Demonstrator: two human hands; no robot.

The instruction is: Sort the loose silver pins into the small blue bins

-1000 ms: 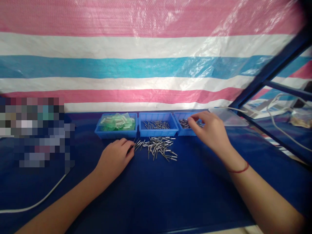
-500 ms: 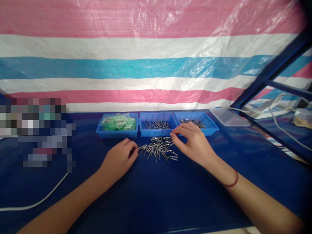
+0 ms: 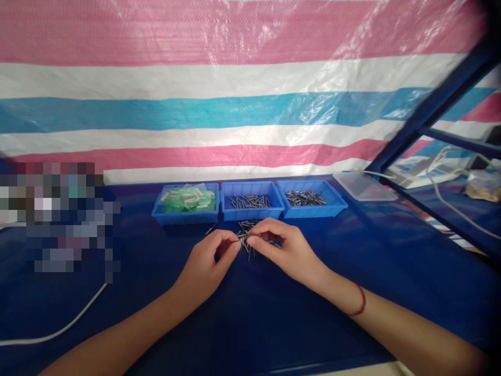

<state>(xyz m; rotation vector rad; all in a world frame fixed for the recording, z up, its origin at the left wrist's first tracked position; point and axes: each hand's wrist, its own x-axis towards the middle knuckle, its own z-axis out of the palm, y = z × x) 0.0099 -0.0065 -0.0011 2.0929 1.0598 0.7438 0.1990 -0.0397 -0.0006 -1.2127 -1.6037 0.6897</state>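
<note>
My left hand (image 3: 209,261) and my right hand (image 3: 284,250) meet fingertip to fingertip over a loose pile of small metal pins (image 3: 247,227) on the blue table. Both pinch a pin between thumb and forefinger; the pieces touch at the middle. Behind them stand three blue bins in a row: the left bin (image 3: 186,215) holds green plastic pieces, the middle bin (image 3: 251,211) a few metal pins, the right bin (image 3: 333,203) a heap of darker metal pins. My hands hide most of the pile.
A clear plastic lid (image 3: 365,188) lies right of the bins. A white cable (image 3: 62,328) runs along the table at the left. A dark blue frame bar (image 3: 430,104) slants down on the right. A striped tarp (image 3: 235,94) hangs behind.
My right hand came back from the right bin to the pile, then met my left hand. My left hand lifted off the table, with pins pinched in it.
</note>
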